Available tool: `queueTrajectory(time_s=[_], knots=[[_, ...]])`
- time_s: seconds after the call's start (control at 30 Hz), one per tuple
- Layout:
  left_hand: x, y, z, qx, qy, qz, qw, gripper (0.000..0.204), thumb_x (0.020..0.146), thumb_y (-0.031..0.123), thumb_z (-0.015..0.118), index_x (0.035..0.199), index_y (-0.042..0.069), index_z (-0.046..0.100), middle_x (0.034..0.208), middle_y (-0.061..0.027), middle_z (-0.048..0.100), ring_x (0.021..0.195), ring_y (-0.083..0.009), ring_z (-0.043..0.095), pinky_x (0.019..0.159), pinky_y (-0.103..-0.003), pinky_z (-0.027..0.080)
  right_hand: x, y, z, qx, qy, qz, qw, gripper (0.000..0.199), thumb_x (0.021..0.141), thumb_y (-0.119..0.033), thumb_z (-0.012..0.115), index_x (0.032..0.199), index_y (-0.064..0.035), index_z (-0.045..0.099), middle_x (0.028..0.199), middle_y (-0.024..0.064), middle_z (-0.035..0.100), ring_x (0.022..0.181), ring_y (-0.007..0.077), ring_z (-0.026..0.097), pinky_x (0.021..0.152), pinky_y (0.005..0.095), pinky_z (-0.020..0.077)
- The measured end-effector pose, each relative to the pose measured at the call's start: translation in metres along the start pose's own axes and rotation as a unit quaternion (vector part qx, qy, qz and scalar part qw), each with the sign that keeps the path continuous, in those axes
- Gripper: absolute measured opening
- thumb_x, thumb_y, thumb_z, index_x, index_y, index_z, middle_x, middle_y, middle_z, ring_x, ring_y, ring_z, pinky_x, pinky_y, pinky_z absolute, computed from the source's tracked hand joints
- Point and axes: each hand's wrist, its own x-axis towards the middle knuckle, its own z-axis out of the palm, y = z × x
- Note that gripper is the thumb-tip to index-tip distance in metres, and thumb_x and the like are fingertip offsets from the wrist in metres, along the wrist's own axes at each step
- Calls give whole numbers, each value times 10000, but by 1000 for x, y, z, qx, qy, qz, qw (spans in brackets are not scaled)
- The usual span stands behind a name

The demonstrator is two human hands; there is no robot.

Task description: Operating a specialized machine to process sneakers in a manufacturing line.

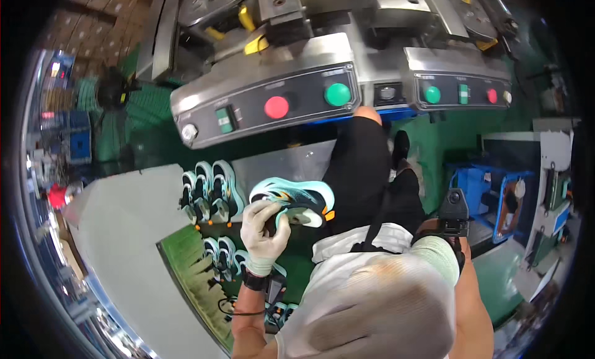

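A teal, black and white sports shoe with orange tabs lies tilted on its side in front of me, left of my black-trousered leg. My left hand, in a pale glove, closes its fingers and thumb on the edge of this shoe by the opening. A black strap circles that wrist. My right hand, seemingly also gloved, is raised very close and looms large and blurred at the lower middle, brownish-grey stains on the glove. Its fingers cannot be made out. A black device is strapped at the right wrist.
Similar shoes stand in a row left of my hand, with several more below. Ahead are metal machines with a button panel and a second panel. A pale grey board lies left; a blue cart stands right.
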Motion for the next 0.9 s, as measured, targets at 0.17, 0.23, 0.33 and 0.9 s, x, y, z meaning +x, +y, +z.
queueTrajectory(time_s=[0.17,0.23,0.33,0.9], knots=[[74,66,30,14,-45,246,968,349,689,3,781,1022,75,707,979,-93,673,831,-262,683,716,-332,566,-109,-75,-37,15,-38,257,966,544,897,-238,680,1342,3,480,1114,132,691,876,290,713,786,416,596],[102,114,61,15,-101,334,937,334,694,77,798,1014,110,709,977,-75,679,808,-239,698,660,-339,580,-77,-89,-79,-261,-5,369,892,739,716,-242,857,1294,85,531,1209,239,628,1142,411,624,948,459,520],[118,185,99,-15,-206,408,889,328,720,86,781,1037,95,697,991,-89,678,798,-265,697,665,-338,583,-137,-66,-70,-468,92,415,775,700,786,-209,753,1357,69,458,1318,291,521,1265,468,489,1076,492,405],[471,196,395,166,-214,412,870,538,880,142,613,1386,2,499,1350,-255,560,1259,-385,547,1076,-409,417,-371,-85,-93,134,743,360,548,875,741,-454,850,1374,25,482,1242,72,637,1086,184,640,946,337,504]])
